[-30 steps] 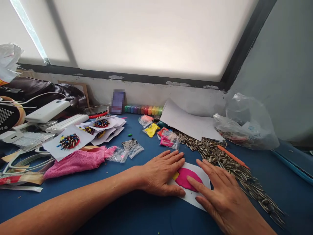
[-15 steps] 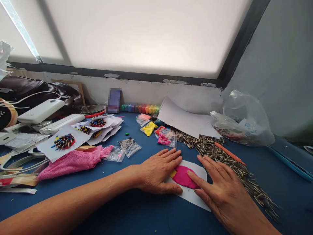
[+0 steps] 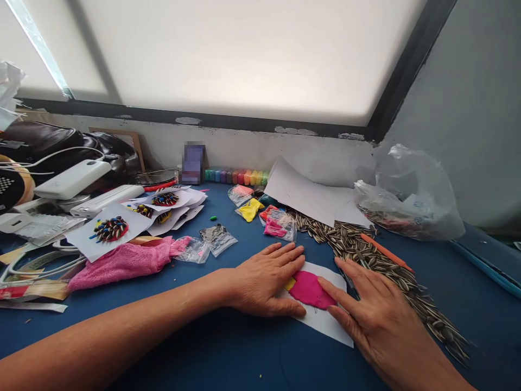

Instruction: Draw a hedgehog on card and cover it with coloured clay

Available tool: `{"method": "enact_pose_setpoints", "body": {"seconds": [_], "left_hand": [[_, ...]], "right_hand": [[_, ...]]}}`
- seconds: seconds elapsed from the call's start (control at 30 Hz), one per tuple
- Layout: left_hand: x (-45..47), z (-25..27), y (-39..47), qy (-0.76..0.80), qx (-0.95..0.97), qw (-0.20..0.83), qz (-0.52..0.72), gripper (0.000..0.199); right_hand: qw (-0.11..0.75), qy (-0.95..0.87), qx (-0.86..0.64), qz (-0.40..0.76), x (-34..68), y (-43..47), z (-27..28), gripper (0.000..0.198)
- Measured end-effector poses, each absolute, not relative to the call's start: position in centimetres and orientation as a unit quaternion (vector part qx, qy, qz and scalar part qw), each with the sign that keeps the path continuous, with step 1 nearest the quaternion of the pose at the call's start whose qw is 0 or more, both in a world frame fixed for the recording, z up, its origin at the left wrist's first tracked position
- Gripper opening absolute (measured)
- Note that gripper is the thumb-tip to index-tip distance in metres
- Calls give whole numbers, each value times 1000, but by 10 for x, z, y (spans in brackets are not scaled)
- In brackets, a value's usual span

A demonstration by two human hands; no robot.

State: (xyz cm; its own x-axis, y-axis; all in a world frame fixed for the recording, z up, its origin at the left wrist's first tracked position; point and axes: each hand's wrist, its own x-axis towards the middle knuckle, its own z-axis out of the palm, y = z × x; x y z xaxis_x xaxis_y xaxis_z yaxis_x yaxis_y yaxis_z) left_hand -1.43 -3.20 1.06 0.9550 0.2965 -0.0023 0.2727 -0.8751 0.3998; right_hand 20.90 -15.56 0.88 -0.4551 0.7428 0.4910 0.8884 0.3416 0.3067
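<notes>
A flat patch of bright pink modelling clay lies on a small white sheet of paper, with a bit of yellow clay at its left edge. Short pen lines show on the paper just below the pink. My left hand rests flat across the left side of the sheet, fingers stretched out and thumb apart. On the other side, my right hand has its fingers spread, and its index fingertip touches the right part of the pink clay. Neither hand grips anything.
Sunflower seeds lie heaped to the right, an orange stick on them. Behind are clay bags, white sheets and a plastic bag. At left lie seed-decorated papers, a pink cloth and power banks.
The view has shifted slightly. My right index fingertip has moved a little along the pink clay's right side, while the left hand stays flat on the paper.
</notes>
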Motion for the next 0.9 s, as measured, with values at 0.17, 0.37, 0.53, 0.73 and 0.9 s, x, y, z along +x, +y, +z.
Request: {"method": "enact_pose_setpoints", "body": {"seconds": [0.17,0.37,0.53,0.73,0.9], "left_hand": [[-14,10,-32,145,969,196,42,92],[-15,9,-32,143,968,200,48,92],[-15,8,-31,138,970,195,55,90],[-15,8,-32,138,970,195,54,90],[-15,9,-32,144,968,198,48,90]], "right_hand": [[151,-803,-521,-249,208,-157,7,37],[167,-809,-516,-227,204,-160,9,35],[153,-832,-479,-234,203,-157,11,33],[131,-824,-489,-255,204,-153,10,35],[126,-812,-497,-278,202,-152,13,40]]}}
